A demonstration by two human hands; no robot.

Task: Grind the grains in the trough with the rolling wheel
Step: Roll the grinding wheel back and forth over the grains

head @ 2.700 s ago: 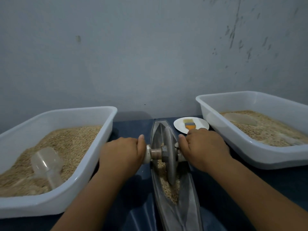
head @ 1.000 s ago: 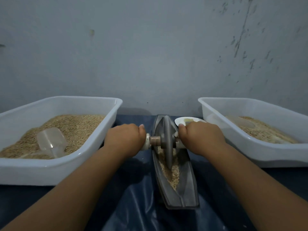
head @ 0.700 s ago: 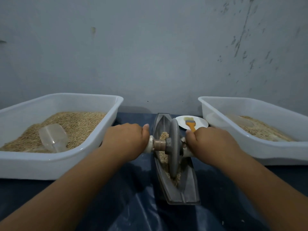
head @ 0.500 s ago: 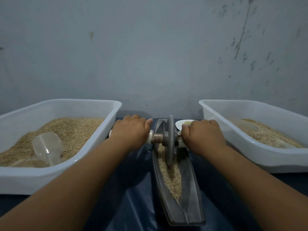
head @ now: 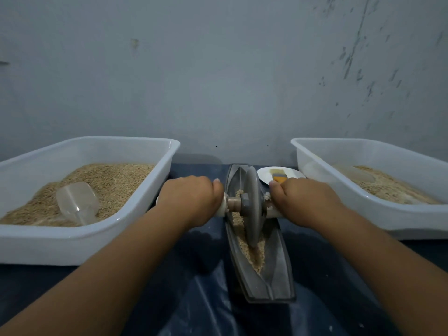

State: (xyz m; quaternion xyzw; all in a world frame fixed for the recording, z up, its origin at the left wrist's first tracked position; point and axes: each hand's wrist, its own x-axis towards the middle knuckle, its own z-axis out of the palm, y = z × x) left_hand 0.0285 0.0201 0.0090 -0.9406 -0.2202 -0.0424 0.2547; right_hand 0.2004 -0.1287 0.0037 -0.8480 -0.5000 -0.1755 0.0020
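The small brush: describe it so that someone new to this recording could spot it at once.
Start at the grey trough in the middle of the dark table, between two white tubs of grain. Just past its far end, toward the right tub, sits a small white plate. The brush lies on it, the only orange thing here, partly hidden behind the right hand.
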